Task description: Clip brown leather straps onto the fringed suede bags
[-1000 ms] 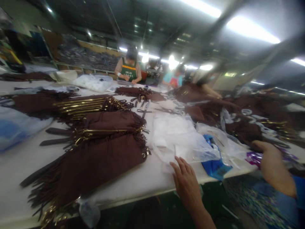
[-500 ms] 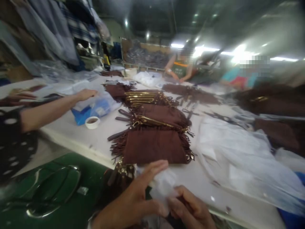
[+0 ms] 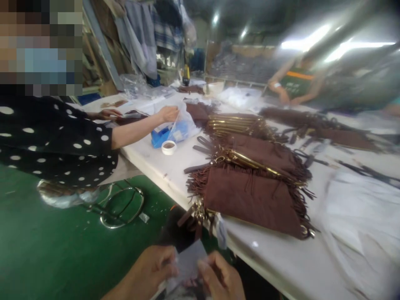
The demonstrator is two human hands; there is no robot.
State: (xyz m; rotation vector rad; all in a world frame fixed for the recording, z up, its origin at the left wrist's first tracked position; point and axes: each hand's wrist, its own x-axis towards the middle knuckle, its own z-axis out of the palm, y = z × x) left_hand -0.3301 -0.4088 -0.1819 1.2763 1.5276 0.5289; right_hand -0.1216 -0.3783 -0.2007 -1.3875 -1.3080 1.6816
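At the bottom edge, my left hand (image 3: 150,271) and my right hand (image 3: 220,279) both pinch a thin clear plastic bag (image 3: 187,264) between them, below the table's front edge. Something dark shows inside the bag, too blurred to name. Just above my hands, a brown fringed suede bag (image 3: 253,200) with gold hardware lies on the white table (image 3: 275,262), its straps hanging over the edge. More brown fringed bags (image 3: 250,150) are stacked behind it.
A person in a black polka-dot top (image 3: 53,137) stands at left, reaching a hand (image 3: 168,113) to a blue-and-clear packet (image 3: 175,131). A tape roll (image 3: 169,147) lies near it. White plastic sheets (image 3: 359,216) cover the right. A metal ring frame (image 3: 120,206) rests on the green floor. Other people work at the far end.
The view has swung left and down. My hands have dropped below the table edge and closed together on the plastic bag. The person at left has come into full view.
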